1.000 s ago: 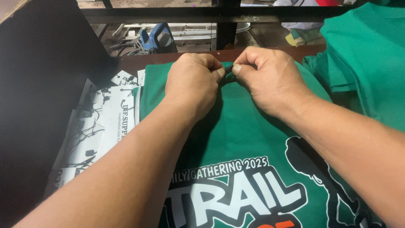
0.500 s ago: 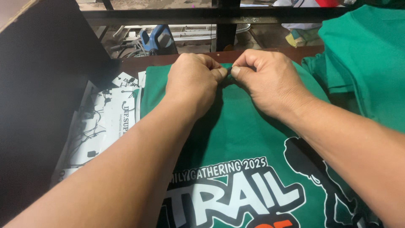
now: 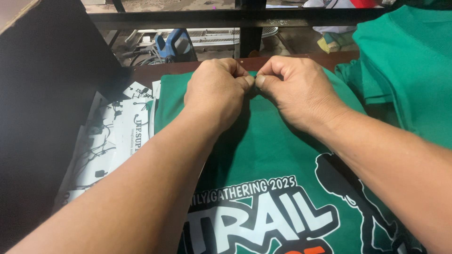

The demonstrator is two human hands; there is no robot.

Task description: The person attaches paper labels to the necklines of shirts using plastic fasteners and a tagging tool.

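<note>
A dark panel (image 3: 42, 108) is standing at the far left, rising at a slant and shading that side of the work area. Just to its right, white printed sheets (image 3: 110, 141) with black markings are lying fanned out on the brown tabletop (image 3: 301, 61), with their right edges running under the cloth.

A green T-shirt (image 3: 273, 150) is lying flat on the tabletop, filling the centre of the view. Its printed design in white, black and orange is facing up toward the camera, and its far edge is sitting near the back edge of the table.

The left hand (image 3: 214, 91) is resting on the far edge of the shirt. Its fingers are curling tightly inward, thumb against forefinger, and are pinching a small fold of the green fabric. The right hand (image 3: 294, 89) is lying directly beside it, thumbs touching, with its fingers closing in the same way on the same fold.

Behind the table, a black metal rail (image 3: 226, 18) is running across the view, with a dark upright post below it. A blue tool (image 3: 172, 44) and a light grille are lying on the floor beyond. At the right, a second green garment (image 3: 409, 66) is hanging or lying heaped, just beside the flat shirt.
</note>
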